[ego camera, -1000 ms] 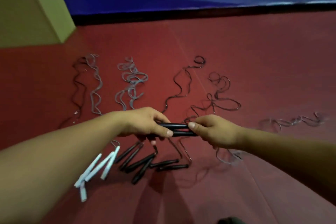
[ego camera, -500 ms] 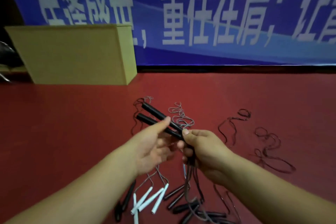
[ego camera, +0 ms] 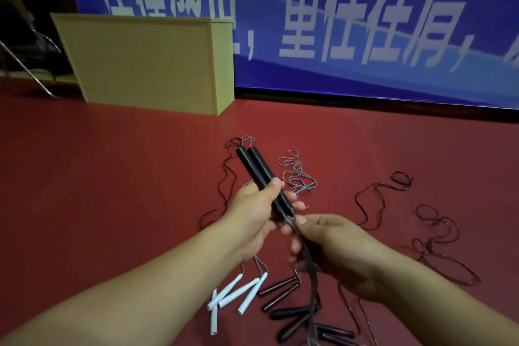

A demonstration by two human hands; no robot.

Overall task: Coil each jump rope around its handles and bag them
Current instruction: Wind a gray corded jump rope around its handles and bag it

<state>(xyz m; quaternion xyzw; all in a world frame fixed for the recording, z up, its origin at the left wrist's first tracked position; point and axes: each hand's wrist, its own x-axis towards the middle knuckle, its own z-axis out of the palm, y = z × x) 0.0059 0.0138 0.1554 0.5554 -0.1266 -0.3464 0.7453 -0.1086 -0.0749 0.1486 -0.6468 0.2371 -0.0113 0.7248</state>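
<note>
Up come the paired black cylindrical handles [ego camera: 259, 174], left hand [ego camera: 252, 222] gripping them, pointing away; right hand [ego camera: 334, 250] pinches the dark cord [ego camera: 309, 258] at their near end.

Left arm: bare forearm reaching in from the lower left, angled up toward the middle.
Left hand [ego camera: 257, 215]: fingers curled round a pair of black handles [ego camera: 259, 173] held side by side, thumb pressed along the top (the handles point up and away).
Right arm: bare forearm entering from the lower right.
Right hand [ego camera: 334, 250]: thumb and forefinger pinching the dark cord [ego camera: 309, 261] just below the handles, other fingers loosely curled.
Spacing: hands nearly touching.
</note>
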